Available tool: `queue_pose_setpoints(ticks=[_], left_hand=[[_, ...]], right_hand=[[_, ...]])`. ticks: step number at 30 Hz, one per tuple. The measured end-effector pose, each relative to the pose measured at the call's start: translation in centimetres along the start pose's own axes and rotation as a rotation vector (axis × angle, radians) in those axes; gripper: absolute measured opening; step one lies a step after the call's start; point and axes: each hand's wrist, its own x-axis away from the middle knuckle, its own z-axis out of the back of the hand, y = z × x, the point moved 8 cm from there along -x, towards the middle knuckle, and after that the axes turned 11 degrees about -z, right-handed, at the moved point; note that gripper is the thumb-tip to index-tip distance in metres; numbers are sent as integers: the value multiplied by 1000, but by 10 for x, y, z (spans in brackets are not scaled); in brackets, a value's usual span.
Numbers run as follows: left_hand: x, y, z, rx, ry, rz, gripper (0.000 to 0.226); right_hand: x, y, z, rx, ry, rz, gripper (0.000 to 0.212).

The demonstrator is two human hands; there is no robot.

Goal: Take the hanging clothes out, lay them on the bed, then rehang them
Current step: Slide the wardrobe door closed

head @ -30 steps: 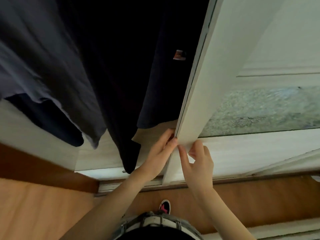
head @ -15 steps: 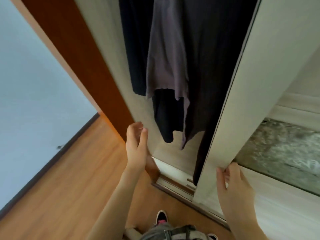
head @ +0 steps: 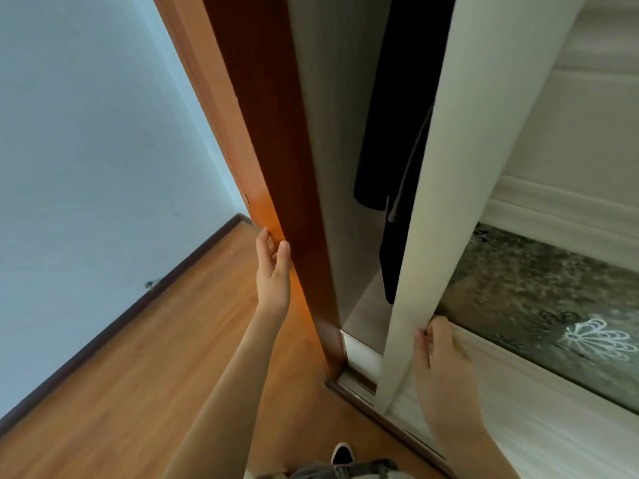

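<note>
Our right hand (head: 440, 357) grips the door (head: 446, 188) low on its left edge. The fingers (head: 424, 337) are curled round that edge and the palm lies on the door's front, a hold that lets us push or pull the door sideways along the track (head: 359, 350) at its foot. Our left hand (head: 273, 274) holds nothing. It is open, with fingers nearly straight, and reaches to the brown panel (head: 273, 133) left of the door. Whether the fingertips actually touch the panel we cannot tell. We judge the hand is there to steady us against the frame while the other arm works.

The clothes (head: 377, 160) hang in the narrow gap just left of the door, between it and the panel. They are dark pieces with their hems clear of the wardrobe's bottom, and the door hides part of them. Their hangers are out of view above.

With the gap this narrow, we could not easily lift anything out, so the door needs to slide right if we are starting. We cannot tell from this whether we are opening or closing it.
</note>
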Motion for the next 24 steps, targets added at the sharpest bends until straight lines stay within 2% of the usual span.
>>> queue_pose_setpoints(ticks=[6,9,12,16,20,24], left_hand=[[-12,-6,9,2,-98,-10,55],[-17,-11,14,-6,-152,-17,54],[-20,-13,17,-25,-190,-29,50],[-22,-12,18,-64,-225,-41,46],[-21,-11,19,-81,-230,-51,53],[-20,-12,19,-74,-219,-46,55]], right_hand=[[-12,-44,-38,48,6,71,16],[-18,-58,-58,45,-44,53,12],[-20,-75,-76,65,-108,68,20],[-24,-92,-94,-151,-231,-52,24],[-24,-109,-105,6,-155,83,30],[-26,-120,-111,-1,-185,66,33]])
